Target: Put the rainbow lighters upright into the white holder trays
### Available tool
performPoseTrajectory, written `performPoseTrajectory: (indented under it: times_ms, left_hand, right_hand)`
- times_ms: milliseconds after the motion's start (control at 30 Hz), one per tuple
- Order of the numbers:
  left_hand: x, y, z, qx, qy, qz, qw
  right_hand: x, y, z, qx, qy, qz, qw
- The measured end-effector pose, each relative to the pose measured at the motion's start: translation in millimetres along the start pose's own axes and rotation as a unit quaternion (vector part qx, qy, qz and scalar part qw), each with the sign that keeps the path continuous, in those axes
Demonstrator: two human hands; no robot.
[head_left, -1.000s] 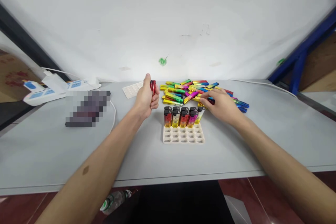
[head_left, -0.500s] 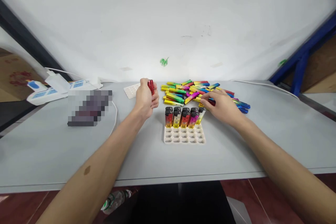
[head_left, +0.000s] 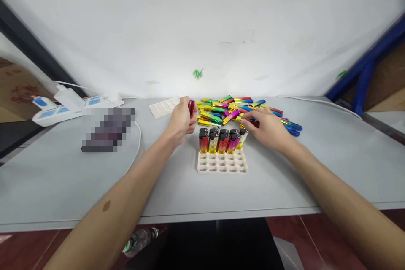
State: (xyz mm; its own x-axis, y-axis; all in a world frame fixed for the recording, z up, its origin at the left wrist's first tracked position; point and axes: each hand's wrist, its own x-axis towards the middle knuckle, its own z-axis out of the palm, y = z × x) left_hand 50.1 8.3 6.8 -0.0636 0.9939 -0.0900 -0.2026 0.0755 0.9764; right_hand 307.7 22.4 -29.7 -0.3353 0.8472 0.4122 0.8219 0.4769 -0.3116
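Note:
My left hand [head_left: 183, 119] is closed around a red lighter [head_left: 191, 108], left of the pile and behind the tray. A white tray with slots [head_left: 223, 163] holds several upright lighters [head_left: 223, 141] in its back rows; its front rows of slots show bare. Behind it lies a pile of shiny metallic-coloured sleeves [head_left: 211, 117]. My right hand [head_left: 264, 126] reaches over the right part of the pile, fingers curled down at a dark red piece [head_left: 255, 123] that is mostly hidden under them.
A second white tray [head_left: 163, 107] lies behind my left hand. At the left are a power strip [head_left: 57, 114], a pixelated dark object [head_left: 109, 130] and a white cable [head_left: 139, 139]. A wall [head_left: 158, 29] rises behind the table [head_left: 177, 194].
My left hand has moved a little to the right with the red lighter, uncovering more of the second tray. My right hand has stayed nearly still.

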Motion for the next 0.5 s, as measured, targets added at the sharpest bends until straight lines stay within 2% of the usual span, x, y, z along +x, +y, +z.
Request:
performPoseTrajectory:
  times_ms: [267, 433, 500]
  left_hand:
    - [-1, 3, -3.0, -0.020, -0.003, 0.008, 1.000]
    - [0, 1, -1.8, -0.001, 0.024, 0.067, 0.997]
    - [-1, 2, -1.2, 0.002, 0.031, 0.071, 0.997]
  right_hand:
    - [0, 0, 0, -0.008, 0.007, -0.009, 1.000]
    - [0, 6, -2, -0.051, 0.012, 0.001, 0.999]
    - [0, 10, -1, -0.069, 0.005, 0.002, 0.998]
